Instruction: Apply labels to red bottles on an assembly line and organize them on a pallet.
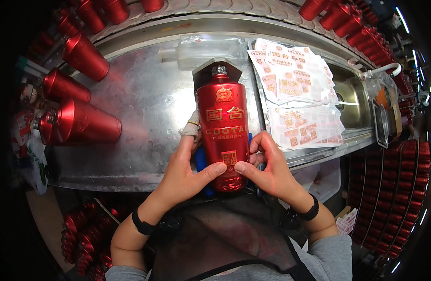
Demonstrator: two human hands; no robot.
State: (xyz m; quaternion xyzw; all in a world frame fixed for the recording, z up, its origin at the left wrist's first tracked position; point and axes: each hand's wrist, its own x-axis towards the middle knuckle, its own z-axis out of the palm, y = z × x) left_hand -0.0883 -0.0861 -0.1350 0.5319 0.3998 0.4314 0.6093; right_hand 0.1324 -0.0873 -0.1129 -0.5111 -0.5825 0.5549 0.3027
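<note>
A red metallic bottle [223, 105] with gold emblem and lettering lies tilted in front of me, its dark threaded neck pointing away. My left hand [185, 164] is closed around its lower left side, with a pale wrap on one finger. From the other side my right hand [269, 166] grips it, fingers curled. Both thumbs press near a small gold square decal [229, 158] on the lower front. A dark angular support [204, 75] shows behind the neck. Something blue [200, 159] peeks out behind the bottle, mostly hidden.
White sheets with gold-red decals [295, 89] lie to the right, before a sink [353, 96] with a tap [384, 70]. A clear glass bottle [211, 50] lies at the back of the metal table [145, 131]. Red bottles [91, 121] stand at left and along a slatted conveyor [253, 8].
</note>
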